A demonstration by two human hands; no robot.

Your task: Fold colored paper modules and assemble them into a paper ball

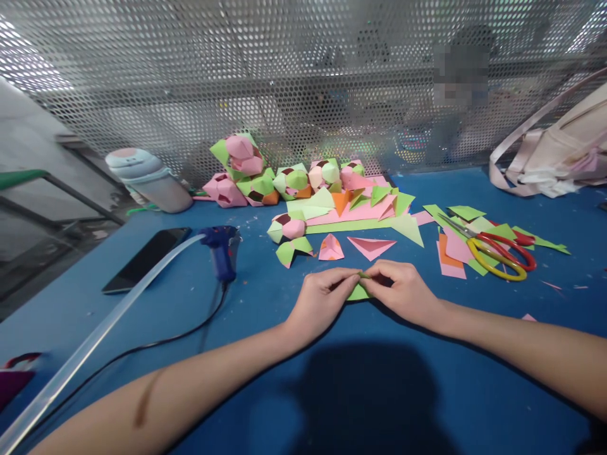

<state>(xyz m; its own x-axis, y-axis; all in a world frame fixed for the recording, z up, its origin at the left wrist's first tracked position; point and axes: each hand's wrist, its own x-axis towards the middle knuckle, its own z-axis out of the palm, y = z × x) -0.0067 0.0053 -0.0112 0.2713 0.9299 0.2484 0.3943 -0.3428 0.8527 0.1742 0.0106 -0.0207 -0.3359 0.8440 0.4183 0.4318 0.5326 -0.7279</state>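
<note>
Both hands meet over the blue table (265, 385), pinching a small green piece of folded paper (359, 292). My left hand (318, 302) grips its left side between thumb and fingers. On the other side my right hand (403, 292) pinches it the same way, the fingertips nearly touching at its top. Just beyond them lie a pink folded triangle (372, 247), a small pink folded piece (331, 248) with orange spots and a green folded piece (294, 251). A pink and green paper ball (287, 227) sits behind these.
Several paper balls (258, 186) line the mesh panel (284, 82). At left are a blue glue gun (222, 253) with a long clear stick (104, 328), a phone (147, 259) and a tumbler (149, 180). Scissors (497, 256) rest on paper scraps at right, near a pale bag (564, 142).
</note>
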